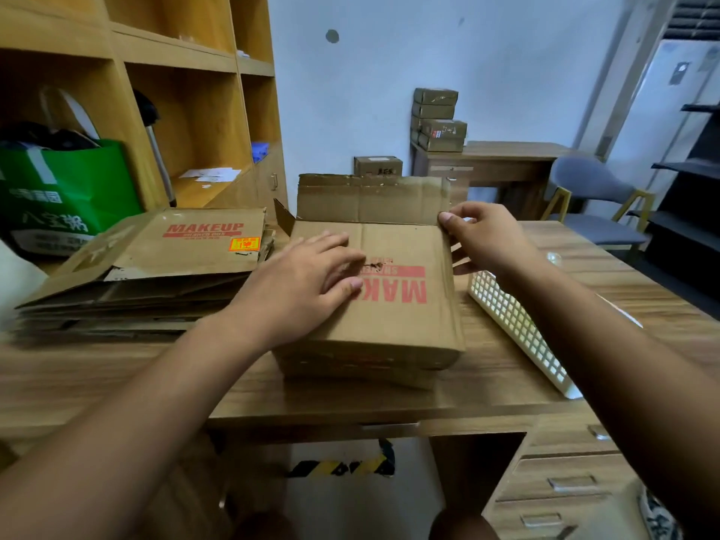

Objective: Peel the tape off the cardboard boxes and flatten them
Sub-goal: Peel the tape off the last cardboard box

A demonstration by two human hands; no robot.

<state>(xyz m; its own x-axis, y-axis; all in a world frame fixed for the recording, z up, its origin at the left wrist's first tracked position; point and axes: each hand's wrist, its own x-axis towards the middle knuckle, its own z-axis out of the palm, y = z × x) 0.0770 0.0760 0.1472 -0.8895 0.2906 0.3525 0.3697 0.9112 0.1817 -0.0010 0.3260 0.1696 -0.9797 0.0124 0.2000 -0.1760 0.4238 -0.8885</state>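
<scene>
A brown cardboard box (393, 317) with red "MAKEUP" print lies on the wooden desk (350, 399) in front of me, its far flaps (370, 198) standing up. My left hand (307, 282) presses flat on the box's top face, fingers straight. My right hand (487, 237) grips the box's far right corner, thumb on top and fingers curled round the edge. No tape is plainly visible on the box. A stack of flattened boxes (156, 267) lies to the left on the desk.
A white plastic basket (518, 329) lies right of the box. A green bag (66, 189) stands by the wooden shelf (187, 91) at left. More boxes (438, 120) sit on a far desk, with a grey chair (592, 196) beside it.
</scene>
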